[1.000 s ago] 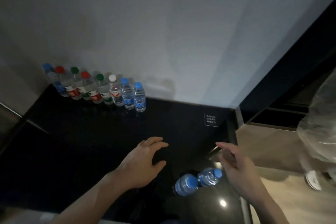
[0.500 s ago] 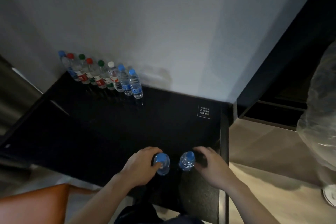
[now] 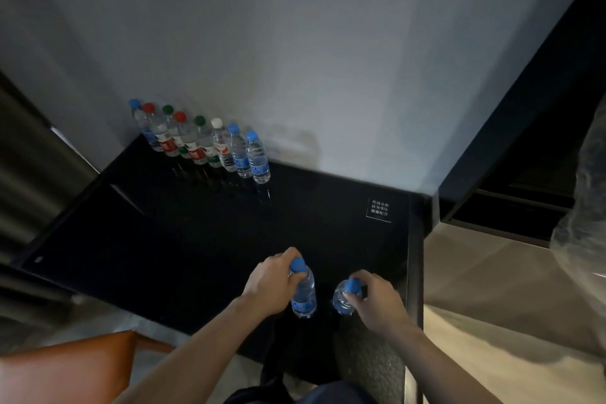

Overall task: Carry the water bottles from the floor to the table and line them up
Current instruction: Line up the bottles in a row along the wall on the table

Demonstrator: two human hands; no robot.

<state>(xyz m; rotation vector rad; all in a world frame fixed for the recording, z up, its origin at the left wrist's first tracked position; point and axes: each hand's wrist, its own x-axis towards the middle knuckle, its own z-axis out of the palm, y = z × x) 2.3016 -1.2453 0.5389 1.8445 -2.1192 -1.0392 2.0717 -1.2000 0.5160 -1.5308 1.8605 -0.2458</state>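
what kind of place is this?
Probably a hotel room or similar lodging, though that's a guess. A glossy black table stands against a bare wall, it bears a small printed notice, and a row of bottles is lined up on it.

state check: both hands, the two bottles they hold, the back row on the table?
left hand: grips a blue-capped bottle near its neck
left bottle: upright, cap on
right hand: grips the other bottle's top
right bottle: upright, cap on
row of eight bottles: upright, capped, lined along the wall
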